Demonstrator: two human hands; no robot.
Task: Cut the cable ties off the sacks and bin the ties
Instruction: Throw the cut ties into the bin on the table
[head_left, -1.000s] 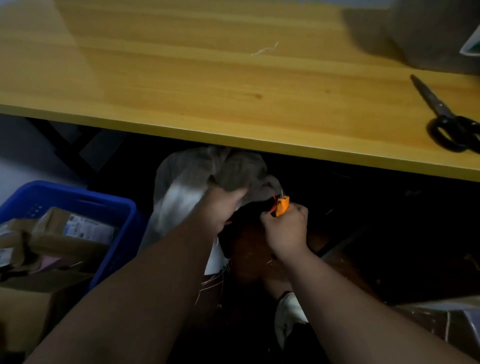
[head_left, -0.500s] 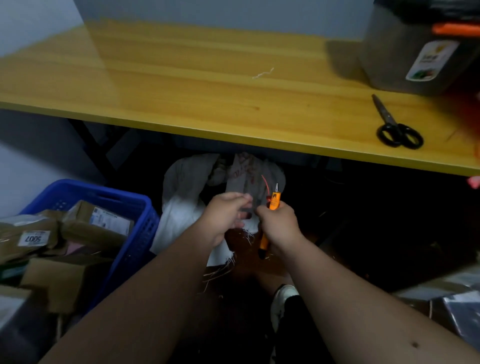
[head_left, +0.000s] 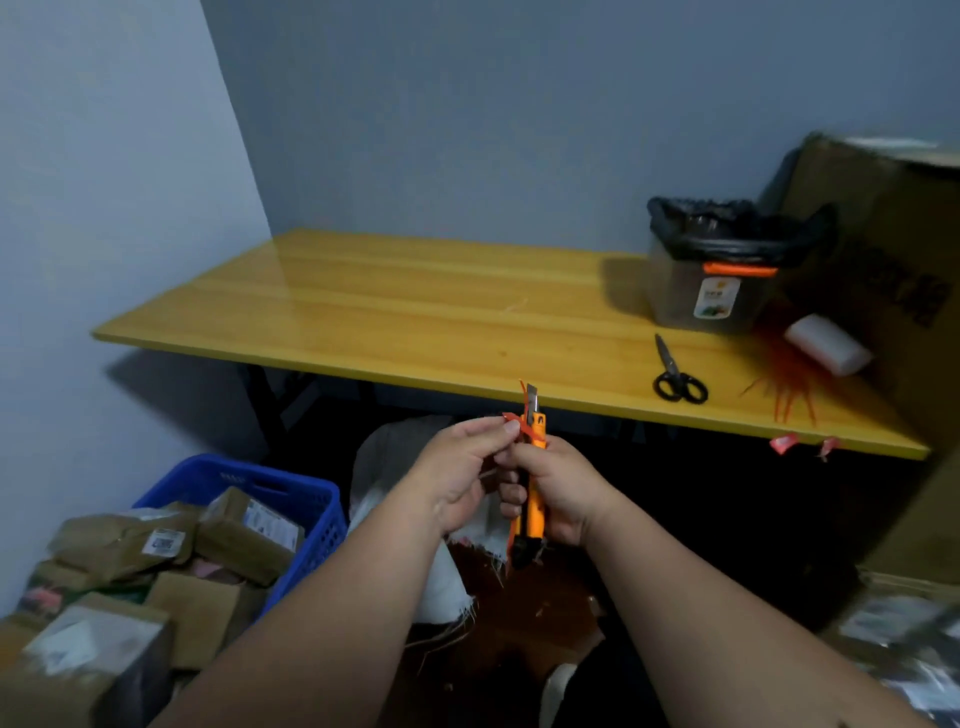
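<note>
Gripping an orange knife (head_left: 531, 499) upright in a closed right hand (head_left: 558, 491), blade up, a person stands before a yellow table (head_left: 415, 322) in a grey-walled room. The left hand (head_left: 460, 475) sits just at nine o'clock of the right, thumb and forefinger pinched on a red tie (head_left: 519, 423) that lies against the knife's top, below the blade. Both hands meet in front of the table's near edge.

Behind and below the hands, at six to seven o'clock, a white sack (head_left: 415, 519) slumps on the floor under the table, frayed threads trailing from its lower edge. At eight o'clock of the hands a blue crate (head_left: 306, 512) holds brown parcels (head_left: 239, 535), with more cartons stacked nearer the camera.

On the tabletop at two o'clock of the hands, black scissors (head_left: 675, 374) lie closed, handles toward the near edge. Beyond them, at one o'clock, stands a bin (head_left: 722, 275) lined with a black bag, an orange clip on its front. A loose bunch of red ties (head_left: 789, 384) lies at three o'clock of the scissors, near a white block (head_left: 826, 345), and two red scraps (head_left: 802, 444) hang at the table's near edge. A large cardboard box (head_left: 893, 260) fills the right side behind the bin.
</note>
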